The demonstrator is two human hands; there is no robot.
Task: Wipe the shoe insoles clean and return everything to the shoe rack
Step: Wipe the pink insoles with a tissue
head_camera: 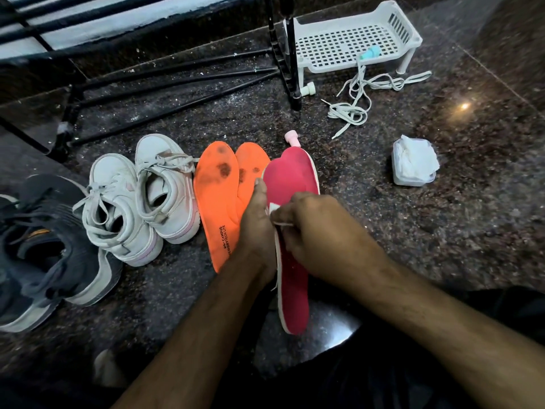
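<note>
My left hand (257, 228) grips the left edge of a pink insole (292, 184) and holds it tilted above the floor. My right hand (306, 231) presses a small white wipe (275, 208) onto the insole's middle, fingers curled round it. Two orange insoles (218, 199) with dark stains lie flat on the floor just left of the pink one. A pair of white sneakers (141, 199) stands left of them, and dark grey sneakers (38, 255) sit at the far left. The black shoe rack (177, 75) stands behind.
A tub of white wipes (414, 165) sits on the granite floor to the right. White shoelaces (359, 98) lie loose beside a white plastic rack (354, 39). A small pink bottle cap (291, 136) shows behind the pink insole.
</note>
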